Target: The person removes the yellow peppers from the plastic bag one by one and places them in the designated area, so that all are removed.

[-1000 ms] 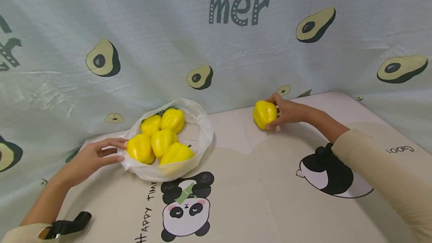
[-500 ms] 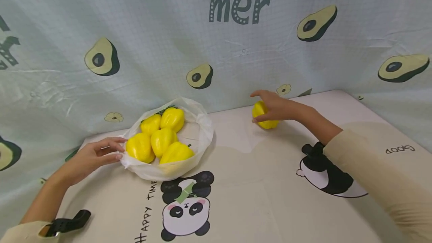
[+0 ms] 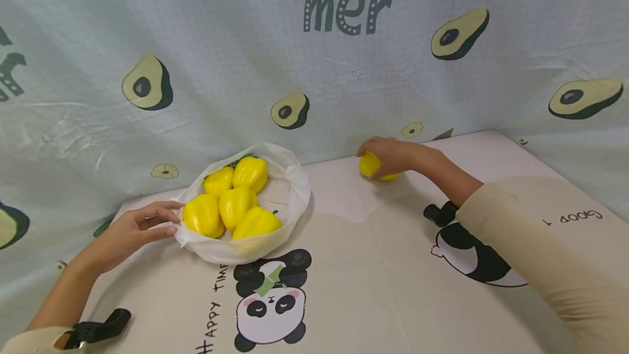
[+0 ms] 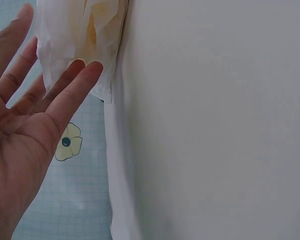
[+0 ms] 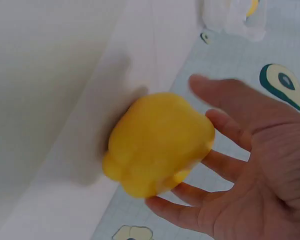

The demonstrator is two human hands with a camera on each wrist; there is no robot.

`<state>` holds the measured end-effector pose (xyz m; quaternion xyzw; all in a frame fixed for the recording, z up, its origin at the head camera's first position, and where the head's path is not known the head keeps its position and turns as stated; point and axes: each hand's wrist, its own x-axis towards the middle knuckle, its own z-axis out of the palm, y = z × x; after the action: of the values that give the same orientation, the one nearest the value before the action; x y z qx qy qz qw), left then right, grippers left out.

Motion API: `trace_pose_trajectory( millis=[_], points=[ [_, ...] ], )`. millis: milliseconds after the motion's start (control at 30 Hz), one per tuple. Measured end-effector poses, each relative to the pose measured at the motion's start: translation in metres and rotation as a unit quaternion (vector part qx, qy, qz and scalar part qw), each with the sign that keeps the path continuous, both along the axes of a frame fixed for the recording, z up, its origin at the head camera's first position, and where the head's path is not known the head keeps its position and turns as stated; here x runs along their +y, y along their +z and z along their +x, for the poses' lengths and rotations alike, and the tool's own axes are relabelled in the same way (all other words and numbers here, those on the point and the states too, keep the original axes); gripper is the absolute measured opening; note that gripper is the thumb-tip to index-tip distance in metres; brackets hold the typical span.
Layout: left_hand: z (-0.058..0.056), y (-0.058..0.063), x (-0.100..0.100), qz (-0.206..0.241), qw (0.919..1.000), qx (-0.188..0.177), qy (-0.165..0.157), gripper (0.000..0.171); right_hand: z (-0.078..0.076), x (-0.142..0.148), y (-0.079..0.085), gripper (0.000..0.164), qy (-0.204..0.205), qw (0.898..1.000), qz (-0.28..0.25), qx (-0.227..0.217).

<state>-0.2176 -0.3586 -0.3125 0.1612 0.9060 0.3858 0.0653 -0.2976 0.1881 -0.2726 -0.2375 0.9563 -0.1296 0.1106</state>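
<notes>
Near the table's back edge, a yellow bell pepper (image 3: 368, 165) lies on the table, partly covered by my right hand (image 3: 393, 156). In the right wrist view my fingers touch one side of the pepper (image 5: 160, 142), while the thumb stands apart from it. To the left, a thin white plastic bag (image 3: 294, 184) stands with its mouth rolled wide, holding several yellow bell peppers (image 3: 238, 206) and something dark green at its back. My left hand (image 3: 130, 234) has its fingers extended, their tips at the left side of the bag (image 4: 65, 40).
A light table cover (image 3: 354, 266) printed with pandas and lettering lies beneath everything. Right behind it hangs a pale curtain (image 3: 221, 70) with avocado prints, close to the loose pepper and the bag. Black straps sit at both wrists.
My right hand loosened from the pepper, moved over it and shifted left; the pepper has turned and moved slightly left. The left hand and bag have hardly moved.
</notes>
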Motion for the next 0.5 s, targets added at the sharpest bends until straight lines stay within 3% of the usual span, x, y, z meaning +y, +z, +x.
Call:
trace_pose_trajectory(
  millis=[200,500],
  points=[
    [0.001,0.001,0.001,-0.001,1.0000,0.005,0.001,0.023,0.000,0.008,0.003,0.074,-0.021,0.999,0.024,-0.005],
    [0.004,0.000,0.003,-0.005,1.0000,0.002,0.007,0.024,0.001,0.014,0.001,0.080,-0.041,0.998,0.042,0.002]
  ],
)
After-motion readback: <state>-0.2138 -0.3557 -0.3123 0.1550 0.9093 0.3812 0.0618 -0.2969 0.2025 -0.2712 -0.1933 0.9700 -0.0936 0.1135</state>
